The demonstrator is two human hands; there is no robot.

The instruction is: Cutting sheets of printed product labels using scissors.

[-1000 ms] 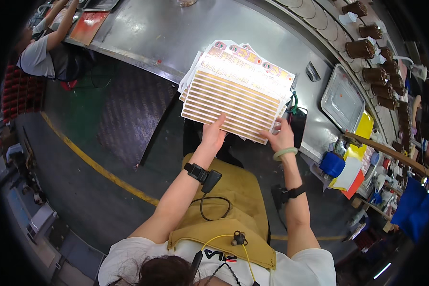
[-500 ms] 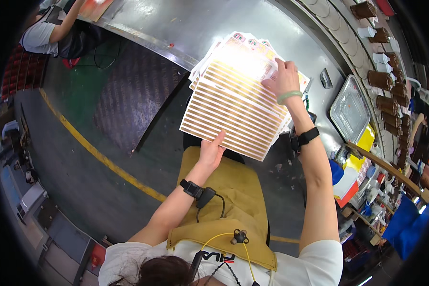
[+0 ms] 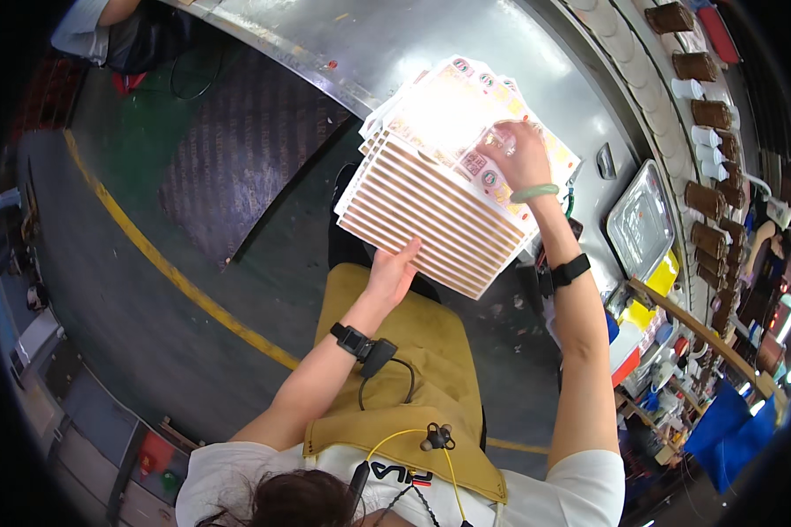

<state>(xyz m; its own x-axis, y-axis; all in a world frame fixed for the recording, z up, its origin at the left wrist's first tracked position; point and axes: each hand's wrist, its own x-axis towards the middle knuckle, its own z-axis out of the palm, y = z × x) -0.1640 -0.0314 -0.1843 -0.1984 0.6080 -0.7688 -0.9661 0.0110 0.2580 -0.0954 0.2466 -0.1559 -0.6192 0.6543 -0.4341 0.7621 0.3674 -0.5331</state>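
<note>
My left hand [image 3: 390, 274] grips the lower edge of a white sheet with gold-brown stripes [image 3: 431, 224], thumb on top. Beneath and beyond it lies a fanned stack of printed sheets [image 3: 453, 83] with small round emblems, partly washed out by glare. The stack rests across the near edge of the metal table. My right hand [image 3: 526, 158], a green bangle on its wrist, is over the printed area just past the stripes. Its fingers are curled toward the thumb around something glossy that I cannot make out.
The metal table [image 3: 378, 39] runs along the far side. To the right are a clear tray [image 3: 642, 215], a wooden bar [image 3: 703, 325] and a row of brown and white cups [image 3: 707, 114]. A dark patterned mat [image 3: 237, 167] lies left; another person [image 3: 105, 35] sits far left.
The striped area has become shorter, and printed sheets now show where its far half was. My right hand has shifted slightly left and nearer; my left hand keeps its hold.
</note>
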